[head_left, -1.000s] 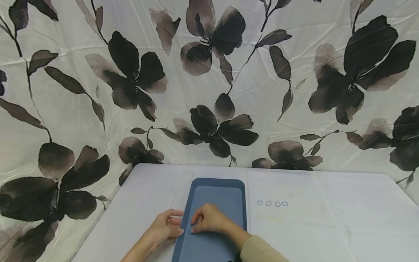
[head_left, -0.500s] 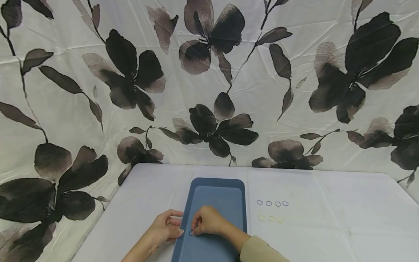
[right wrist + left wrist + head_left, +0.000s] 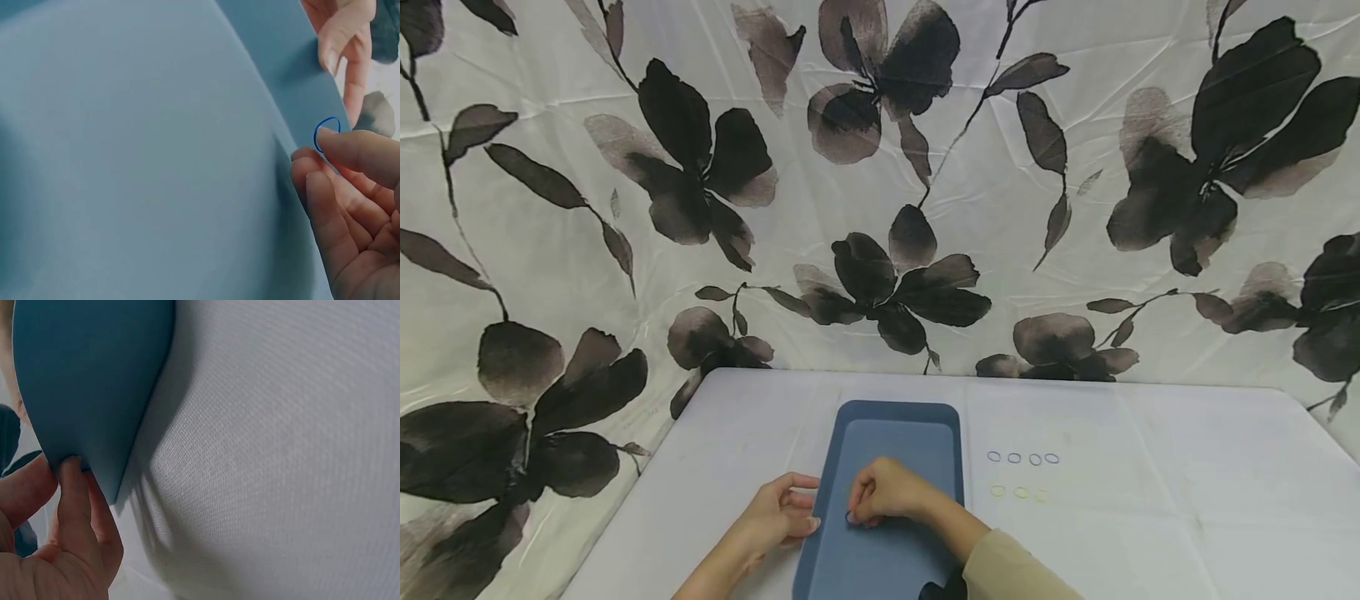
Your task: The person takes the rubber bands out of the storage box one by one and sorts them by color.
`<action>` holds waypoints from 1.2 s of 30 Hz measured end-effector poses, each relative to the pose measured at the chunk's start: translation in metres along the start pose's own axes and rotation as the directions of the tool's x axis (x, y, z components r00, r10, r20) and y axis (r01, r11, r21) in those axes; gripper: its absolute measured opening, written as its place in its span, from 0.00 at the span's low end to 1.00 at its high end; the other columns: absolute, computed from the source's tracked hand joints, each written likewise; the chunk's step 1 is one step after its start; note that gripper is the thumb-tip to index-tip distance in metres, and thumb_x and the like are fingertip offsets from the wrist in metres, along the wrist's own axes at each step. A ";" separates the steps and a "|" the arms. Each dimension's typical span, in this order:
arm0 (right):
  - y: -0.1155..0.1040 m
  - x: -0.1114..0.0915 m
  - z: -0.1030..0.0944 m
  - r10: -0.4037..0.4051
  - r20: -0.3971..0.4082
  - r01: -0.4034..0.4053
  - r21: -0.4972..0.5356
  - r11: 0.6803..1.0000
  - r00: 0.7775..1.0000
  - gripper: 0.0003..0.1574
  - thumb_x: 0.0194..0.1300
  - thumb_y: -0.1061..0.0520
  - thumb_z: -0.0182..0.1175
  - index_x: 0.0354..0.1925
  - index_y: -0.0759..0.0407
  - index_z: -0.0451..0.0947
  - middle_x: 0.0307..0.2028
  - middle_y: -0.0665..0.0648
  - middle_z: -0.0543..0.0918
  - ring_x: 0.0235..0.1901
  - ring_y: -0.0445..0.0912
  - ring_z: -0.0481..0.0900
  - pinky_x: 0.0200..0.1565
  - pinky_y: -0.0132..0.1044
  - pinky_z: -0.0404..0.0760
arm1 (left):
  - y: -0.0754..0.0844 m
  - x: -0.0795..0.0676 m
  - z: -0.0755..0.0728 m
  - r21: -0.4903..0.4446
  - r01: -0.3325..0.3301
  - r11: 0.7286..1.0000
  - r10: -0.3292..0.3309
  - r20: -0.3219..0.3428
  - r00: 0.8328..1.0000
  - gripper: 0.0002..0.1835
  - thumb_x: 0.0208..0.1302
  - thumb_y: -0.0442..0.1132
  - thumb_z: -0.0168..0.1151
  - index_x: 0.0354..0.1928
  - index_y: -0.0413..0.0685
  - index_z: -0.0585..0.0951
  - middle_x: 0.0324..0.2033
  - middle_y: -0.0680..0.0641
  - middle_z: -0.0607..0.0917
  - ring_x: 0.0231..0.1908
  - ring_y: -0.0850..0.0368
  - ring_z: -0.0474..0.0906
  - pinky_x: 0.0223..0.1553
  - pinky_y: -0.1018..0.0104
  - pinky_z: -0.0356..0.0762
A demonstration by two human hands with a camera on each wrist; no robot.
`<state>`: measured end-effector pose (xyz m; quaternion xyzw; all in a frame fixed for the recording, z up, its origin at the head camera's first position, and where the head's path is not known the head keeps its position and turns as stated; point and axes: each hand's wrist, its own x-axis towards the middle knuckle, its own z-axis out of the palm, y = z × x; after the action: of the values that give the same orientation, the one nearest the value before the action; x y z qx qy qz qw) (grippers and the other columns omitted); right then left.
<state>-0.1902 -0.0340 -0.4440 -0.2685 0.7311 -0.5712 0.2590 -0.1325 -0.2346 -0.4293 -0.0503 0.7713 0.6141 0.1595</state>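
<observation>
A long blue tray [image 3: 898, 433] lies on the white table, its near end cut off in the head view. My left hand [image 3: 775, 512] grips the tray's left edge; in the left wrist view, thumb and fingers [image 3: 74, 506] pinch the rim from both sides. Over the tray's left half, my right hand [image 3: 887, 492] pinches a small blue rubber band [image 3: 331, 117] between thumb and forefinger. The band stands up as a thin loop above the fingertips in the right wrist view. From the head, only a sliver of it shows.
Right of the tray, several blue rubber bands [image 3: 1014, 463] lie in a row on the table [image 3: 1150, 533]. Three yellow rubber bands [image 3: 1021, 498] form a second row nearer to me. A floral cloth [image 3: 880, 200] hangs behind the table.
My right hand has shifted a little to the right, away from the tray's left wall, with the blue rubber band in its fingers. My left hand keeps its grip on the tray.
</observation>
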 end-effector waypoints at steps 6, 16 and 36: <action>-0.001 -0.003 -0.003 0.006 -0.014 -0.006 0.036 0.999 1.000 0.04 0.46 0.75 0.64 0.22 0.72 0.77 0.16 0.61 0.80 0.14 0.40 0.76 0.18 0.31 0.78 | 0.001 -0.002 0.000 -0.004 0.001 1.000 -0.001 0.004 1.000 0.31 0.48 0.20 0.63 0.57 0.28 0.66 0.36 0.43 0.76 0.30 0.58 0.77 0.30 0.62 0.79; -0.009 -0.009 -0.015 0.020 -0.079 -0.016 0.057 0.998 0.997 0.03 0.47 0.74 0.64 0.25 0.73 0.79 0.19 0.62 0.82 0.17 0.42 0.78 0.22 0.34 0.80 | 0.005 0.000 0.000 0.035 -0.014 0.999 0.015 -0.020 1.000 0.30 0.48 0.20 0.63 0.56 0.29 0.67 0.36 0.42 0.77 0.30 0.57 0.77 0.29 0.62 0.79; -0.010 -0.030 -0.048 0.016 -0.135 -0.007 0.064 0.998 0.991 0.07 0.52 0.68 0.66 0.31 0.73 0.81 0.25 0.62 0.84 0.23 0.47 0.83 0.31 0.40 0.83 | -0.003 0.002 0.001 0.045 -0.013 0.999 0.014 -0.032 0.999 0.30 0.47 0.20 0.63 0.56 0.27 0.67 0.34 0.43 0.75 0.29 0.57 0.76 0.29 0.62 0.79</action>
<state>-0.2000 0.0179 -0.4214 -0.2167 0.7301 -0.6094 0.2204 -0.1334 -0.2340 -0.4325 -0.0515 0.7876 0.5969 0.1440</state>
